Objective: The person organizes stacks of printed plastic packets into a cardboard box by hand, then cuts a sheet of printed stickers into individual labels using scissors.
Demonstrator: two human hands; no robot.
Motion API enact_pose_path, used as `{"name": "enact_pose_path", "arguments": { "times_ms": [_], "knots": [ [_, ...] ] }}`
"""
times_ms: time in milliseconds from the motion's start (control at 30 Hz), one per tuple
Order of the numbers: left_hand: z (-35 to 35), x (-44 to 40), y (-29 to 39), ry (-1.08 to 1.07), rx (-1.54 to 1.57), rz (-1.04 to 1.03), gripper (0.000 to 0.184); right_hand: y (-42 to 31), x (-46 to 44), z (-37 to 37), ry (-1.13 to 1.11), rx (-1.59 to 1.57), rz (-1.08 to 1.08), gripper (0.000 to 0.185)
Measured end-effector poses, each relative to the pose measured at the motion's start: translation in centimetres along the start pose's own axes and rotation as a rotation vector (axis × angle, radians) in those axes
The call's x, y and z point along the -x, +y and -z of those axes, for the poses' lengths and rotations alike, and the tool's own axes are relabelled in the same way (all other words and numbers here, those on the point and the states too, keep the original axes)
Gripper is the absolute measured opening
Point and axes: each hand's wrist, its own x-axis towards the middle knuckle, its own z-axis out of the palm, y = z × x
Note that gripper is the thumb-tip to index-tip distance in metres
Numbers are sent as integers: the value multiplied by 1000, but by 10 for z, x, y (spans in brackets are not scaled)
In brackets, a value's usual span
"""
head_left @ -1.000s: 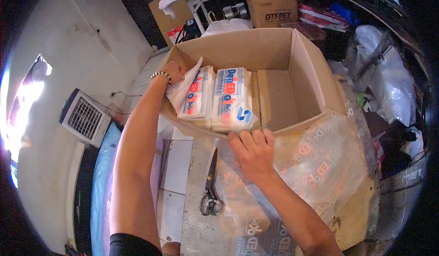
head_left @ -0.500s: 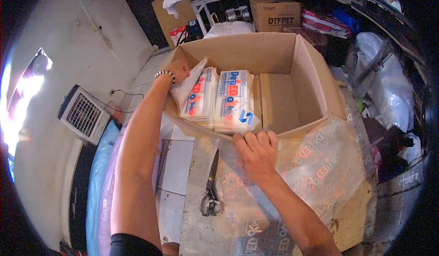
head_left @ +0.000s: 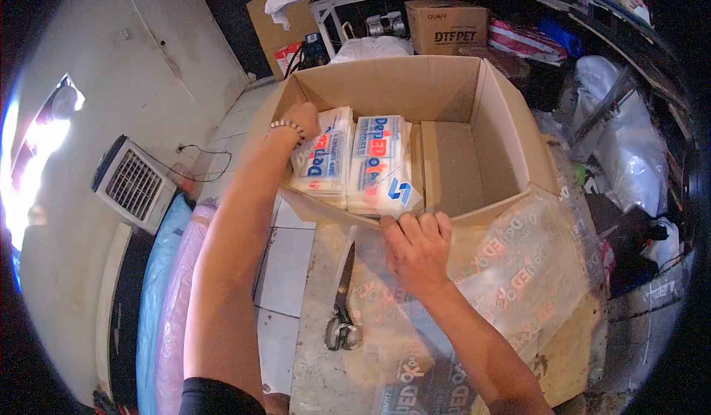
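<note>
My left hand point(head_left: 304, 116) is inside the cardboard box point(head_left: 415, 81), at the upper left of a stack of printed plastic bags point(head_left: 326, 155). Its fingers look curled and are partly hidden; what they hold, if anything, I cannot make out. A beaded bracelet circles that wrist. Beside this stack lies a second stack of bags point(head_left: 378, 152), its top one showing a blue logo near the front corner. My right hand point(head_left: 418, 248) is closed over the box's front rim, close to that corner. Below the box, black-handled scissors point(head_left: 342, 311) lie with blades pointing toward it.
Clear printed plastic sheeting point(head_left: 511, 274) spreads over the wooden board point(head_left: 318, 267) in front of the box. Rolls in blue and pink wrap point(head_left: 174, 267) stand at the left, near an air cooler point(head_left: 133, 181). Another carton point(head_left: 446, 26) and wrapped bundles point(head_left: 629, 148) are behind and right.
My left hand has moved right and slightly down. The lifted, folded edge of the left stack's top bag now lies flat with its print showing. My right hand has stayed on the rim.
</note>
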Motion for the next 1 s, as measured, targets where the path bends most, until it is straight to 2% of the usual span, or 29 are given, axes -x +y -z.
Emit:
{"name": "enact_pose_path", "arguments": {
  "times_ms": [33, 133, 200, 267, 333, 433, 533, 633, 667, 767, 800, 900, 933, 1000],
  "knots": [
    [4, 7, 13, -72, -1, -14, 47, 0, 1, 0, -5, 0, -1, 26],
    [12, 44, 55, -21, -33, -119, 60, 2, 2, -1, 0, 14, 13, 25],
    [4, 36, 57, -186, -93, -188, 78, 1, 2, -2, 6, 61, 15, 22],
    [4, 32, 62, -207, -124, -215, 87, 1, 2, -2, 15, 80, 17, 21],
    [28, 51, 85, -92, -119, -193, 87, 2, 2, -2, 21, 65, 20, 22],
    [21, 40, 117, -267, -44, -406, 99, 1, 1, -4, 45, 44, 6, 23],
    [-15, 31, 143, -385, 48, -594, 112, 1, 1, -3, 18, 10, -5, 20],
    [-17, 41, 171, -411, -231, -658, 122, 3, 2, -2, 31, 12, 15, 18],
    [-32, 39, 170, -380, -241, -655, 113, 4, 3, -3, 52, 2, 14, 18],
    [-38, 34, 165, -353, -256, -723, 102, 5, 5, -4, 73, -33, 7, 18],
    [-40, 36, 161, -241, -199, -793, 81, 5, 5, -2, 56, -41, 3, 19],
    [-42, 33, 156, -210, -83, -773, 63, 5, 5, -1, 40, -68, -2, 20],
    [-50, 27, 150, -72, -31, -874, 50, 5, 5, -1, 39, -76, -2, 21],
    [-44, 22, 152, -88, -51, -826, 45, 6, 6, -2, 45, -83, -2, 22]
  ]
}}
